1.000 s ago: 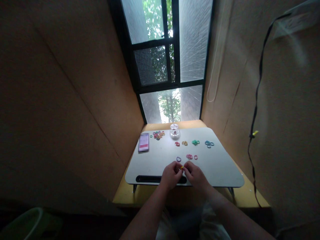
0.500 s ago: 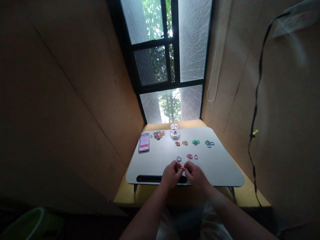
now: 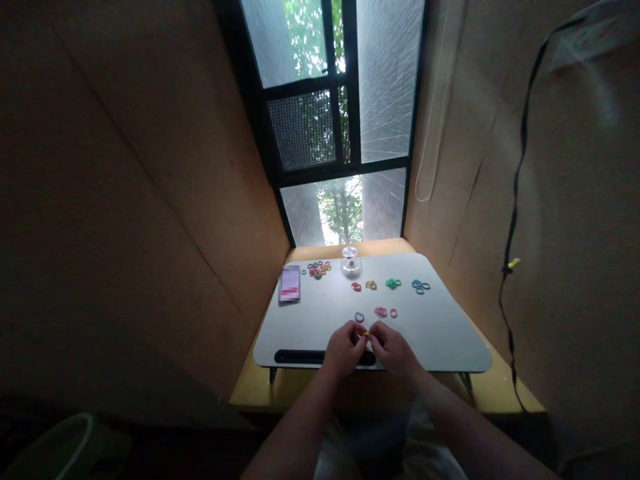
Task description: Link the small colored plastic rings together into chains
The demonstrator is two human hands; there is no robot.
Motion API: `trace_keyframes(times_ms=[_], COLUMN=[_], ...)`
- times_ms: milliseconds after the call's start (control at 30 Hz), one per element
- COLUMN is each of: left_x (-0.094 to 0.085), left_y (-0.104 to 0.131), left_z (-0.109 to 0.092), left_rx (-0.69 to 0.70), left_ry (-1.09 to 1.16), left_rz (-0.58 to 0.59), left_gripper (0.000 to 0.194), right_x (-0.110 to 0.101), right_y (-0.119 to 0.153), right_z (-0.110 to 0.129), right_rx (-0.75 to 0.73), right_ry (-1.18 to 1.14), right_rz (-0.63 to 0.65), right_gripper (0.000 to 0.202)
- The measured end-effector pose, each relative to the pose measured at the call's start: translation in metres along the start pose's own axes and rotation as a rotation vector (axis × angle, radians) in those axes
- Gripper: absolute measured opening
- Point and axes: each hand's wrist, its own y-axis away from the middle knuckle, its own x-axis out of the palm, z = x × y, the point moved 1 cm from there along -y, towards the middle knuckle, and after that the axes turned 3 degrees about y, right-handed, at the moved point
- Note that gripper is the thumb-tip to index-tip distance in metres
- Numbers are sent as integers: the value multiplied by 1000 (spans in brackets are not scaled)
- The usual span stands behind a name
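Close together over the front of the white lap table (image 3: pixel 310 320), my left hand (image 3: pixel 347 348) and my right hand (image 3: pixel 393 348) are both closed. Between their fingertips they pinch a small yellow hair tie (image 3: pixel 367 334), mostly covered by the fingers. Just beyond my left fingers lies a purple hair tie (image 3: pixel 359 317). Pink hair ties (image 3: pixel 381 312) sit in a cluster past my right hand, with a single pink one (image 3: pixel 394 313) beside them. Farther back, in a row, are small groups of red (image 3: pixel 356 287), yellow (image 3: pixel 371 285), green (image 3: pixel 393 283) and blue hair ties (image 3: pixel 420 286).
A clear round container (image 3: pixel 351 265) with its top stands at the back. Mixed hair ties (image 3: pixel 319 269) are heaped at the back left, near a phone-like device (image 3: pixel 289 285) with a blurred screen. A black slot (image 3: pixel 300 357) runs along the front edge. Walls and a window enclose the table.
Both hands stay in almost the same place, still pinching the yellow hair tie, which has shifted slightly between the fingertips. The whole view has moved a little.
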Motion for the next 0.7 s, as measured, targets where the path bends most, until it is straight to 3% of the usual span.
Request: trace_keyframes(times_ms=[700], left_x=[0], left_y=[1], left_z=[2], left_rx=[23], left_ry=[-8], left_rz=[33], left_gripper=[18], right_x=[0], right_y=[0], right_z=[-1], right_rx=[11], right_ry=[6], right_rz=[-73], right_gripper=[9])
